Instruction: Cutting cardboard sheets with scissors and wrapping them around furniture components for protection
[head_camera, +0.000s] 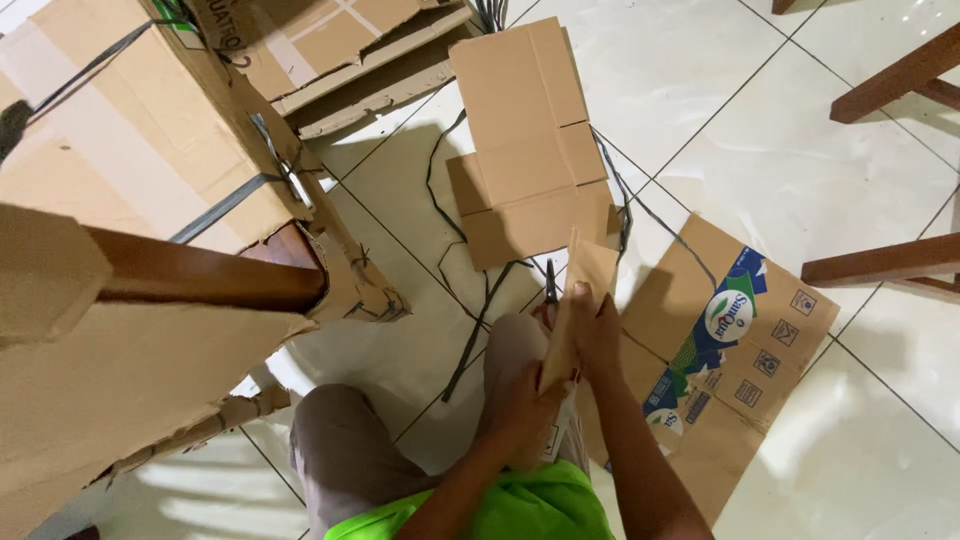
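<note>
I sit on a white tiled floor and hold a narrow brown cardboard strip (584, 290) upright over my knee. My left hand (525, 405) grips its lower end. My right hand (597, 330) clasps the strip higher up. A thin dark tool tip (550, 283), perhaps scissors, pokes out just left of the strip above my hands; which hand holds it I cannot tell. A flattened printed cardboard box (725, 350) lies under my right forearm.
A flat plain cardboard piece (525, 140) lies ahead. Black plastic straps (470, 330) trail across the tiles. A large strapped carton (130, 140) and a dark wooden bar (200, 272) stand at left. Wooden chair legs (885, 262) are at right.
</note>
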